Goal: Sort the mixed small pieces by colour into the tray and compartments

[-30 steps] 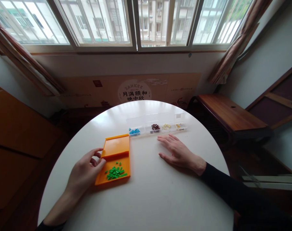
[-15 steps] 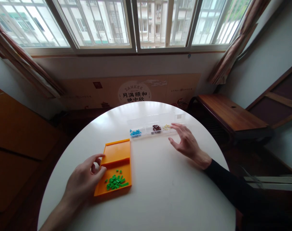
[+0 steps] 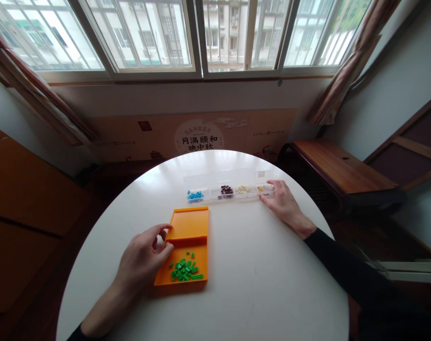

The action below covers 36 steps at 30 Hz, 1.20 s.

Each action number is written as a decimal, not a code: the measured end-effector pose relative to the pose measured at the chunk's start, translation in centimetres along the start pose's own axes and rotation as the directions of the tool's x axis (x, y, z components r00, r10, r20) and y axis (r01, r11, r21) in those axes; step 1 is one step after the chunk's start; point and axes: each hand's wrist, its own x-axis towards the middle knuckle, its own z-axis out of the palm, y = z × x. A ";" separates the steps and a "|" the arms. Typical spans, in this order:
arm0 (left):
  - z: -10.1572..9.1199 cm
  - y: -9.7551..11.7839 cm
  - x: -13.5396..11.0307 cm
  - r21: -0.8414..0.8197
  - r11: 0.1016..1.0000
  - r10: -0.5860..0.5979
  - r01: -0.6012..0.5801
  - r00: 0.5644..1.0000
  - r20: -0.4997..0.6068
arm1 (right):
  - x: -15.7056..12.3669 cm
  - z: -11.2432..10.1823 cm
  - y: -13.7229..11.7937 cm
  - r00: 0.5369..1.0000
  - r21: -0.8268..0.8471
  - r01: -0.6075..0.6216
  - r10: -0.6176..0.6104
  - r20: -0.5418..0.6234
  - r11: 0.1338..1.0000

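Observation:
Pinched between the thumb and fingers of my left hand (image 3: 140,253) is the left edge of an orange tray (image 3: 190,221), which lies on the table. A ridge divides the tray across its middle, and a pile of small green building bricks (image 3: 184,271) fills part of the near half. Farther back, my right hand (image 3: 284,206) holds the right end of a clear compartment box (image 3: 214,193) with its lid open behind. From left to right the box contains blue pieces (image 3: 195,195), dark brown pieces (image 3: 226,191), cream pieces (image 3: 242,189) and a few yellow pieces (image 3: 261,189).
Both containers rest on a round white table (image 3: 251,293). Past its far edge stands a printed cardboard panel (image 3: 158,132) below a barred window. A wooden bench (image 3: 364,166) is at the right, and an orange-brown cabinet (image 3: 19,189) at the left.
The orange tray has slid right with my left hand. My right hand has moved right and closed on the box's end, and the box has shifted slightly left.

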 end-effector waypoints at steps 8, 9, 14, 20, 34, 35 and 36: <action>0.2 0.6 0.6 -0.005 1.000 0.009 -0.009 1.000 -0.009 | 0.6 1.5 -1.4 0.998 0.063 0.064 -0.065 0.017 0.996; 0.2 0.7 0.8 -0.005 1.000 0.010 -0.010 1.000 -0.007 | 0.8 1.8 -1.6 0.997 0.070 0.068 -0.070 0.019 0.995; 0.7 1.2 1.5 0.004 1.000 0.025 -0.025 1.000 -0.010 | 1.5 2.9 -2.3 0.996 0.090 0.079 -0.082 0.025 0.993; 1.1 2.3 2.1 0.039 0.998 0.044 -0.043 0.999 -0.001 | 2.0 4.0 -2.9 0.996 0.107 0.078 -0.081 0.022 0.991; 4.3 5.3 4.2 -0.075 0.986 0.149 -0.149 0.989 -0.004 | 0.7 1.5 -6.7 0.972 0.186 0.234 -0.230 -0.042 0.954; 4.4 5.3 4.1 -0.098 0.982 0.159 -0.159 0.987 -0.008 | 0.4 1.4 -7.3 0.968 0.216 0.243 -0.251 0.012 0.946; 4.4 5.2 4.0 -0.125 0.978 0.170 -0.170 0.985 -0.007 | 0.1 1.3 -7.8 0.962 0.248 0.237 -0.262 0.073 0.939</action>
